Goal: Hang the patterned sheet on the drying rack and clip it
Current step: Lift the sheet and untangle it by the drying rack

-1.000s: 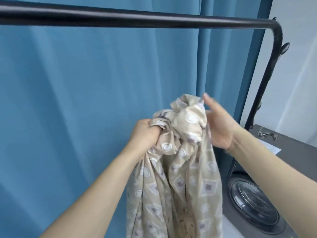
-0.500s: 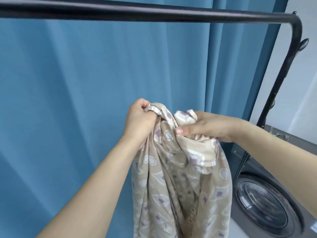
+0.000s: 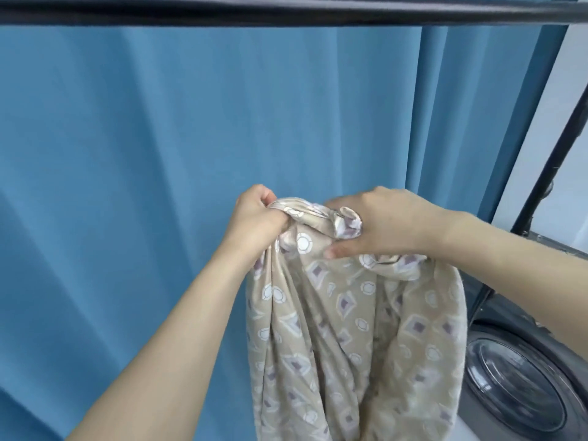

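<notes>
Up at chest height in the head view, both hands meet on the bunched top of a beige cotton sheet printed with white rings and mauve diamonds (image 3: 350, 329). The left hand (image 3: 259, 218) is curled into a fist round a gathered fold of the cloth, knuckles toward the camera, fabric bulging out on its right side. The right hand (image 3: 386, 226) lies just beside it, fingers bent over the crumpled crest of the sheet and the thumb pressed in from below, so a small knot of fabric pokes out between thumb and fingers. The two hands are close together, with only a short hump of cloth between them.

From both grips the sheet hangs straight down in long loose folds, dropping below the right forearm and running out of the bottom edge of the picture. It does not touch the black metal bar of the drying rack (image 3: 286, 11), which runs horizontally well above both hands across the top of the view. The rack's black upright (image 3: 560, 148) slants down to the right of the right hand.

Behind the hands hangs a pleated blue curtain (image 3: 143, 154). Below the right forearm stands a dark grey front-loading washing machine with a round glass door (image 3: 521, 380).
</notes>
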Demonstrator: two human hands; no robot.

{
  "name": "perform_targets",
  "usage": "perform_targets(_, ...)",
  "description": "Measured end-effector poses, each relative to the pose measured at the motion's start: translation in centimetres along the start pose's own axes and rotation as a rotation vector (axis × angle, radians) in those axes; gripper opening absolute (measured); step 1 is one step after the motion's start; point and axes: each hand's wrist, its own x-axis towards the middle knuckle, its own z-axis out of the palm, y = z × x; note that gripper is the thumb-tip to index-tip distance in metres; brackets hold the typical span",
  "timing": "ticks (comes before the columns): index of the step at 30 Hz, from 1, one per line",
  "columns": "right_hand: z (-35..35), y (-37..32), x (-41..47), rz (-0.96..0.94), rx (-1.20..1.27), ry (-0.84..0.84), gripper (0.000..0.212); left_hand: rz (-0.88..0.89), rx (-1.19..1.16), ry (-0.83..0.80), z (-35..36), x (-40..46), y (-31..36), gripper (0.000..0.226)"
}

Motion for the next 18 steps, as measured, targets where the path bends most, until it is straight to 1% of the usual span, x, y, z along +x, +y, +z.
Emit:
perform_targets(1,0.1,0.3,0.5,0.033,-0.06,0.066,0.033,0.019,0.006,-0.069,-0.3,0.0,0.3,0.022)
perform_targets(3,0.9,1.5,1.7,0.157,-0.003,0.305,0.025,0.064,0.014,-0.32,-0.5,-1.0,0.7,0.031)
perform_targets(4,1.7,2.4,2.8,0.245,0.098,0.429,0.022,0.054,0.007,-0.481,-0.1,-1.9,0.4,0.033)
perform_targets(5,2.0,3.0,3.4,0.317,0.23,0.52,0.021,0.004,-0.002,-0.634,0.7,-3.2,-0.3,0.036)
perform_targets(6,2.1,3.4,3.9,0.368,0.397,0.56,0.019,-0.077,0.022,-0.757,1.8,-4.7,-2.0,0.042)
perform_targets(7,1.9,3.5,4.3,0.464,0.637,0.608,0.017,-0.152,0.093,-0.861,2.9,-6.3,-4.5,0.051)
perform_targets(8,2.0,4.0,4.7,0.524,0.895,0.625,0.013,-0.216,0.202,-0.962,3.8,-8.0,-7.4,0.059)
perform_targets(9,2.1,4.8,4.8,0.593,0.918,0.58,0.006,-0.269,0.301,-1.034,4.3,-9.4,-10.5,0.067)
perform_targets(10,2.3,4.8,4.8,0.645,0.862,0.375,0.01,-0.298,0.327,-1.055,4.1,-10.5,-13.2,0.076)
perform_targets(11,2.5,5.7,5.0,0.78,0.792,0.374,0.016,-0.331,0.25,-1.0,3.4,-11.2,-15.0,0.08)
perform_targets(12,3.0,6.6,5.3,0.833,0.585,0.495,0.016,-0.399,0.122,-0.862,2.5,-11.1,-15.7,0.076)
perform_targets(13,3.7,7.6,5.3,0.838,0.634,0.512,0.015,-0.461,-0.029,-0.668,1.5,-10.4,-14.8,0.066)
perform_targets(14,4.2,8.7,5.5,0.772,0.866,0.546,0.027,-0.478,-0.227,-0.46,0.5,-9.1,-12.2,0.05)
perform_targets(15,3.9,8.2,4.9,0.69,1.007,0.487,0.038,-0.409,-0.456,-0.258,-0.6,-7.1,-9.3,0.032)
perform_targets(16,4.0,8.5,4.9,0.633,1.186,0.456,0.039,-0.27,-0.616,-0.067,-1.9,-5.2,-5.3,0.015)
perform_targets(17,3.6,7.9,5.1,0.652,1.118,0.389,0.032,-0.086,-0.681,0.055,-3.1,-3.8,-0.5,0.01)
perform_targets(18,3.0,7.1,5.4,0.701,1.064,0.387,0.022,0.096,-0.649,0.08,-3.8,-3.2,3.5,0.007)
